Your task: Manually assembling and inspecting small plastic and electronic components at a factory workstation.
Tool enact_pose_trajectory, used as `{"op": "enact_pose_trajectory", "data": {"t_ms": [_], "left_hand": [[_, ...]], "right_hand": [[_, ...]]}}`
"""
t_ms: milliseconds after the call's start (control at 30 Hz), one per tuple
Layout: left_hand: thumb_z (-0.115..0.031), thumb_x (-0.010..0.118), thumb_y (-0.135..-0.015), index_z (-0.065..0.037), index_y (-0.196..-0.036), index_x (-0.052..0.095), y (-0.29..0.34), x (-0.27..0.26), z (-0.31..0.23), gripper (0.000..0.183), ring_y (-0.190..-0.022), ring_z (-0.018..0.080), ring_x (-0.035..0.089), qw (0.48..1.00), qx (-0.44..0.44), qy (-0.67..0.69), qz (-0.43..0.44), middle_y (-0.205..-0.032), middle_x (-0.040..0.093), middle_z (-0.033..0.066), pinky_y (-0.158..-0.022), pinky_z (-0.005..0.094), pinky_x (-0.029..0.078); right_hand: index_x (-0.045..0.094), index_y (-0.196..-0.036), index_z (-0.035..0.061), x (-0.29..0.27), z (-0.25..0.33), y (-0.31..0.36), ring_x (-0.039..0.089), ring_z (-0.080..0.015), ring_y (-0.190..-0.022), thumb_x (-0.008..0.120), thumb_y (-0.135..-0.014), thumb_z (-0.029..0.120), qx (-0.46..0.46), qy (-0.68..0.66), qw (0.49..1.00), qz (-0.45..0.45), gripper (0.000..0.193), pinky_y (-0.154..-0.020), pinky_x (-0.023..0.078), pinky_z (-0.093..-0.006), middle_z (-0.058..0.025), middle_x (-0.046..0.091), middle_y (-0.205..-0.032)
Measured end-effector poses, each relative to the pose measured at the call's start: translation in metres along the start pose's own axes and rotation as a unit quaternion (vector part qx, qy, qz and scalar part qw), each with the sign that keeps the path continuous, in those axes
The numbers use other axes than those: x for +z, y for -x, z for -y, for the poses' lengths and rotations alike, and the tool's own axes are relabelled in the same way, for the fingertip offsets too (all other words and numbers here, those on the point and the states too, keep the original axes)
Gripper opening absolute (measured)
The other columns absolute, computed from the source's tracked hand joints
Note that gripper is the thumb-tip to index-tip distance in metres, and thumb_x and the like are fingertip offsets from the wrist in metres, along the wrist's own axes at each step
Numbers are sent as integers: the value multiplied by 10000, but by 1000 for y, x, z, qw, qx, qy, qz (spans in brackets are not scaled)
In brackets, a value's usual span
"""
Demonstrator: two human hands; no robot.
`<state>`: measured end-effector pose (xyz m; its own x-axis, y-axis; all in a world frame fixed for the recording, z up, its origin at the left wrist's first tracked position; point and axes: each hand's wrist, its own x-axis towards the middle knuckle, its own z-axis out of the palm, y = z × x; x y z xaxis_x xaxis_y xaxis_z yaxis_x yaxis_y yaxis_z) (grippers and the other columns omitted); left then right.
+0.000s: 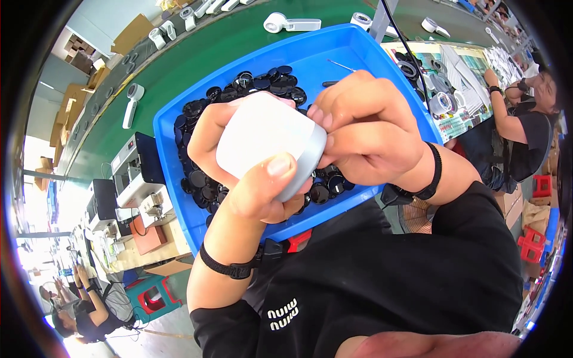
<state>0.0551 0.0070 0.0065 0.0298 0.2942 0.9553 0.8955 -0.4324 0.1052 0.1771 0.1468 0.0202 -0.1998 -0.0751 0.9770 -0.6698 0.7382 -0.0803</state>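
My left hand (248, 173) grips a white round device part with a silver-grey rim (268, 140), thumb across its lower edge. My right hand (364, 128) pinches the rim on the right side, fingers curled against it. Both hands hover close to the camera above a blue plastic tray (334, 51) that holds several black round discs (262, 83). A thin metal pick (340, 64) lies on the tray's bare floor behind my right hand. Each wrist wears a black band.
A green conveyor belt (197, 59) runs behind the tray, carrying white handheld devices (289, 24). Cardboard boxes (131, 33) stand beyond it. A person in black sits at the right (525, 125); another sits at the lower left (83, 310). Small machines (134, 179) stand left of the tray.
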Motion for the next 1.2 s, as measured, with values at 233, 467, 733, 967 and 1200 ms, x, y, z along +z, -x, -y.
{"op": "enact_pose_trajectory", "data": {"t_ms": [233,467,733,967,1200], "left_hand": [[-373,523,-1071,-126,-1442,351,-1,1,2,478,-999,360,643,1000,-14,16,18,-1315,432,299,-769,447,591],[-365,512,-1071,-98,-1436,351,0,3,3,480,-1041,344,616,999,-12,35,29,-1312,457,298,-812,427,556],[-357,500,-1072,-66,-1429,352,1,5,1,484,-1088,325,586,998,-5,44,34,-1309,486,297,-861,405,517],[-315,446,-1081,-17,-1472,338,10,9,-8,503,-1047,222,550,989,-99,102,34,-1323,489,205,-879,355,472],[-328,464,-1096,-53,-1503,348,16,15,2,505,-1070,170,547,945,-227,234,-16,-1293,528,121,-936,337,459]], "right_hand": [[694,-917,17,-5,5,-2,639,-230,-816,813,-755,-41,-20,-17,1000,8,209,-723,566,-334,-105,590,-999],[653,-907,47,-8,3,1,661,-237,-889,857,-771,-27,-3,-9,998,57,256,-774,594,-334,-83,545,-1005],[513,-1351,-51,7,-18,5,632,-413,-1171,568,-1049,344,27,-58,995,74,500,-968,544,-466,-339,547,-1335],[477,-1402,-124,6,-11,4,635,-434,-1156,404,-1097,385,48,-26,991,123,598,-1001,515,-491,-289,602,-1318],[396,-1506,-61,5,-10,2,640,-344,-1139,469,-1085,310,175,-37,971,161,566,-995,502,-418,-230,616,-1295]]}}
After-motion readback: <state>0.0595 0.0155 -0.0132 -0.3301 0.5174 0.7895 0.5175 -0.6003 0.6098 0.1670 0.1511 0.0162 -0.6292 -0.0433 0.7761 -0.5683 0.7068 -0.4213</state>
